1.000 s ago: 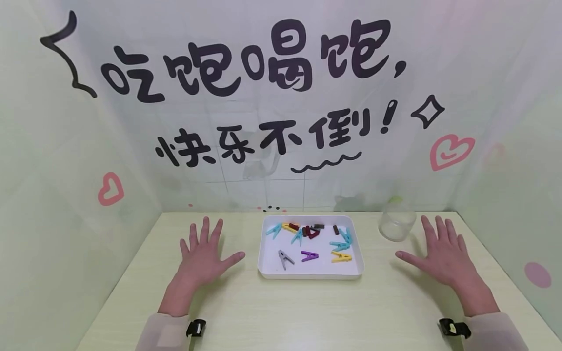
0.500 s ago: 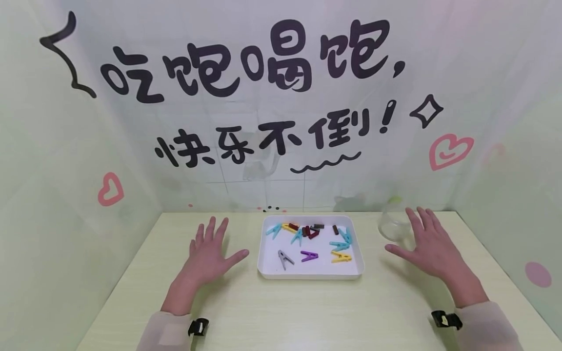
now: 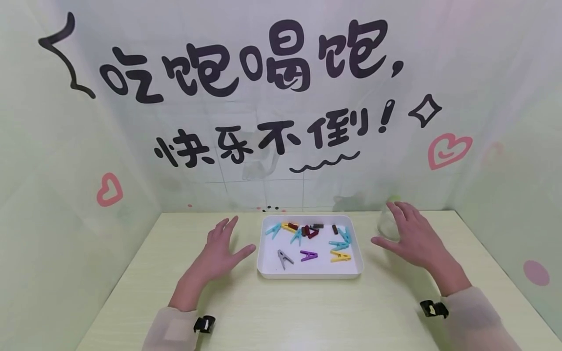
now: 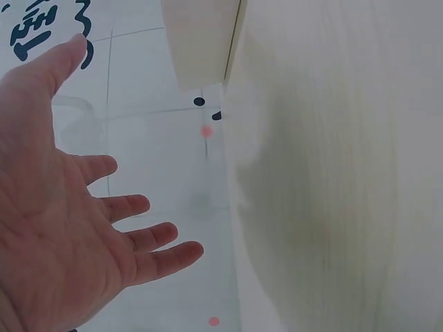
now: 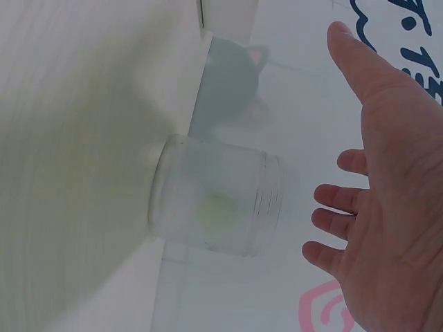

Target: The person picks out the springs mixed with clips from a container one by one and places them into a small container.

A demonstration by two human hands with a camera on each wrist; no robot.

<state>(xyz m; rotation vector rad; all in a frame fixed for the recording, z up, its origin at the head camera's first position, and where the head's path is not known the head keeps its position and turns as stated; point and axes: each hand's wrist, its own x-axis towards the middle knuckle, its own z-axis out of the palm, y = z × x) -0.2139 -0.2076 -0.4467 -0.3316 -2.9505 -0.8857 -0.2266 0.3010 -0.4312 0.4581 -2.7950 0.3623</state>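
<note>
My left hand (image 3: 219, 256) hovers over the table just left of a white tray (image 3: 309, 276), its fingers spread and holding nothing. Right of the tray, my right hand (image 3: 414, 239) is in the air in front of a clear jar (image 5: 235, 166), which it partly hides in the head view. The right wrist view shows the jar upright with a threaded neck, apart from my relaxed fingers. Inside the tray lie a grey clothespin (image 3: 284, 260), a purple clothespin (image 3: 309, 255), a yellow clothespin (image 3: 340, 256), several light blue clothespins (image 3: 297, 237) and small dark red pieces (image 3: 313, 234).
A printed translucent curtain (image 3: 281, 190) stands along the back edge of the pale wooden table (image 3: 298, 317), and similar sheets close in both sides. Another yellow clothespin (image 3: 287, 226) and a small dark brown piece (image 3: 335, 229) lie toward the tray's back.
Both hands have moved inward toward the tray. My right hand has come leftward in front of the jar, and my left hand has turned and shifted right. The tray's contents have not moved.
</note>
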